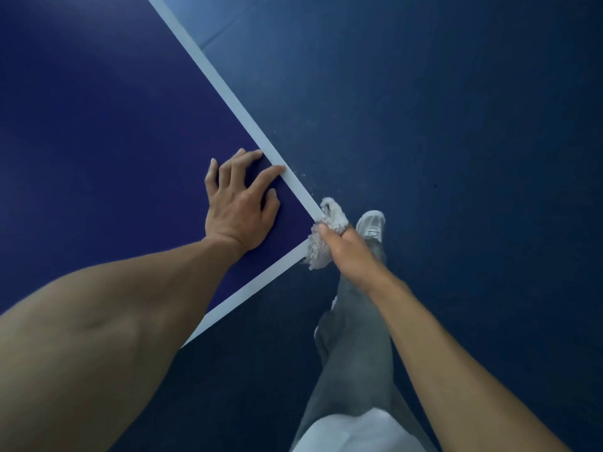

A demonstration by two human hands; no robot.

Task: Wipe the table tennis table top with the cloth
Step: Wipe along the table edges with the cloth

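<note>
My left hand [239, 203] lies flat on the table tennis table top [98, 125], fingers spread and straight. The palm rests on the dark blue surface close to the near corner, and the tip of my index finger reaches the white edge line [228, 93] that runs along the table's right side. My right hand [346, 252] is closed around the cloth [331, 215], a pale grey, shaggy, bunched-up piece. My thumb is pressed over its top and my fingers are wrapped under it, where I cannot see them. The cloth sits right on the corner of the table, where the two white edge lines meet. It covers the corner's tip, part of it sticks up past my knuckles, and part hangs down below the edge. My two hands are near each other but not touching, with the corner of the table between them. Beyond the table edge is the blue floor [456, 125], with a few small pale specks showing against it just beside the white line. Below my right arm I see my grey trouser leg [355, 353] and a white shoe [372, 223] on the floor just beyond the cloth, and the hem of my white shirt [355, 432] at the bottom of the view.
</note>
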